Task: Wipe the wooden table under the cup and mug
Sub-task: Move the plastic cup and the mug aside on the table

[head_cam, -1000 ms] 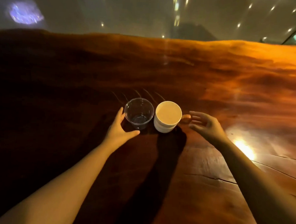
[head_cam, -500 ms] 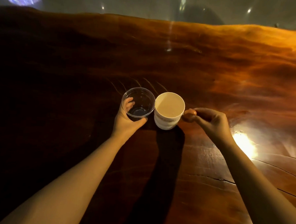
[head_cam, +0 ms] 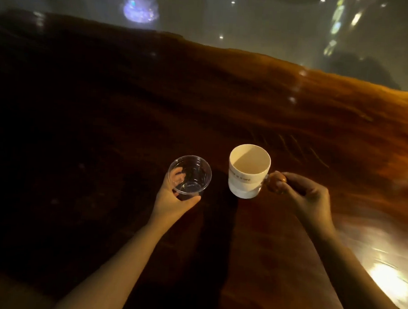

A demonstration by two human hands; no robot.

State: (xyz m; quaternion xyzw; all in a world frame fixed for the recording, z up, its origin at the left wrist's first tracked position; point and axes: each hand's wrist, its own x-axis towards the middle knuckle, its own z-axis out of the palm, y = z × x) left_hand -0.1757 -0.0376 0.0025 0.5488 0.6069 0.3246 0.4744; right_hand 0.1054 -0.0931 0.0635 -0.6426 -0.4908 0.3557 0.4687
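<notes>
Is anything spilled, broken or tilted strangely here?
Nothing stands out. The clear plastic cup in the left hand and the white ceramic mug in the right hand look intact; no spill shows.

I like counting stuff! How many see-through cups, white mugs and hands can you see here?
See-through plastic cup: 1
White mug: 1
Hands: 2, the left hand holding the cup and the right hand holding the mug's handle
Total: 4
</notes>
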